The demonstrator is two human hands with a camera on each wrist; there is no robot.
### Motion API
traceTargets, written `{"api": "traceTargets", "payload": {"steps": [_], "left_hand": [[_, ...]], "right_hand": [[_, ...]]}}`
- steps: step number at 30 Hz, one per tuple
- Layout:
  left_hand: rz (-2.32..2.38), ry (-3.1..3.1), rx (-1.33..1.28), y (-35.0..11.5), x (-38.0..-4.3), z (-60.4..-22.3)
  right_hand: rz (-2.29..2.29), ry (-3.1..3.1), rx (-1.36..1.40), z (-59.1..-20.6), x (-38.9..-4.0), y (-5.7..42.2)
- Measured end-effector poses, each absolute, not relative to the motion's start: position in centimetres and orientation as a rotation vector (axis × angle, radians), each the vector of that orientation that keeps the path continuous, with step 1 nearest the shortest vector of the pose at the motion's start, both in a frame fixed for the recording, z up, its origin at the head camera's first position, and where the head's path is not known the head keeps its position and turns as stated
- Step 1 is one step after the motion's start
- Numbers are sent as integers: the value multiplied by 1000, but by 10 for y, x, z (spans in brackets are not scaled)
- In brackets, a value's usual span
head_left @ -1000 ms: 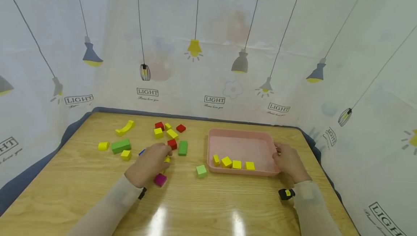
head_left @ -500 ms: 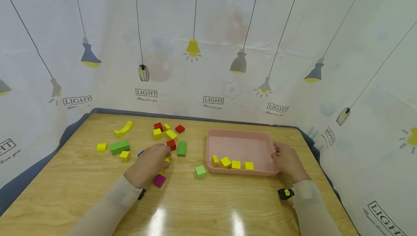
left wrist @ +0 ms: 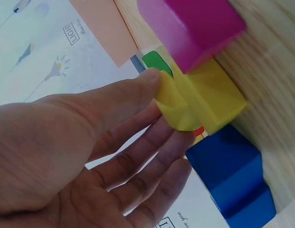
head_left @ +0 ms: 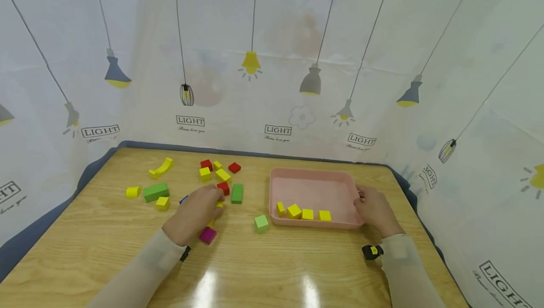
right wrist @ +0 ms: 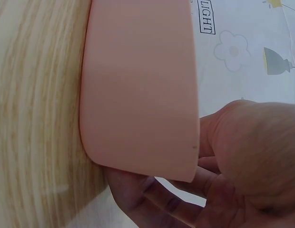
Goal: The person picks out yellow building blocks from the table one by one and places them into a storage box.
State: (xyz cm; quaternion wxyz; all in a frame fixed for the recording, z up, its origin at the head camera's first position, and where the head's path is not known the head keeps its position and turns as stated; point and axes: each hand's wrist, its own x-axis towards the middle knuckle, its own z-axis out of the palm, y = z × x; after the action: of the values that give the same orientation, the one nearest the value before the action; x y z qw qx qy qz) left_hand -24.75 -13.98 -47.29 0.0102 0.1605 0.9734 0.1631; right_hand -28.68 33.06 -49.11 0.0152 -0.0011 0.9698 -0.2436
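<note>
My left hand (head_left: pixel 194 214) is over the left group of blocks, pinching a yellow block (left wrist: pixel 173 104) between thumb and fingers. Right beside that block is another yellow block (left wrist: pixel 221 97); whether they touch I cannot tell. A magenta block (head_left: pixel 208 235) lies just in front of the hand, and a blue block (left wrist: pixel 233 173), mostly covered in the head view, lies by the fingertips. My right hand (head_left: pixel 378 211) grips the right side of a pink tray (head_left: pixel 314 188), thumb at the rim and fingers underneath in the right wrist view. Several yellow blocks (head_left: pixel 293 211) sit along the tray's near wall.
A light green cube (head_left: pixel 261 223) lies left of the tray. Red (head_left: pixel 223 188), green (head_left: pixel 237 193) and yellow blocks (head_left: pixel 223 175) are scattered beyond the left hand. Farther left are a long green block (head_left: pixel 156 192) and a yellow arch (head_left: pixel 161 168). Printed curtains enclose the table.
The left hand's fingertips have shifted slightly with the yellow block between them. The right hand and tray have stayed in place.
</note>
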Motion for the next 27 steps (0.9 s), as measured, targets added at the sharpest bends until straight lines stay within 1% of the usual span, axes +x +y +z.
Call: {"api": "traceTargets", "payload": {"steps": [7,20,27], "left_hand": [[553,3161,607,-136,-248,-472],[682,3136,580,-107,-253,-461],[662,3153,584,-85,-258,-456]], "right_hand": [[-744,3021,-1,-490,-288,331],[-746,3036,-20,-492,-288,331],[-743,3047,-44,-492,-287,331]]}}
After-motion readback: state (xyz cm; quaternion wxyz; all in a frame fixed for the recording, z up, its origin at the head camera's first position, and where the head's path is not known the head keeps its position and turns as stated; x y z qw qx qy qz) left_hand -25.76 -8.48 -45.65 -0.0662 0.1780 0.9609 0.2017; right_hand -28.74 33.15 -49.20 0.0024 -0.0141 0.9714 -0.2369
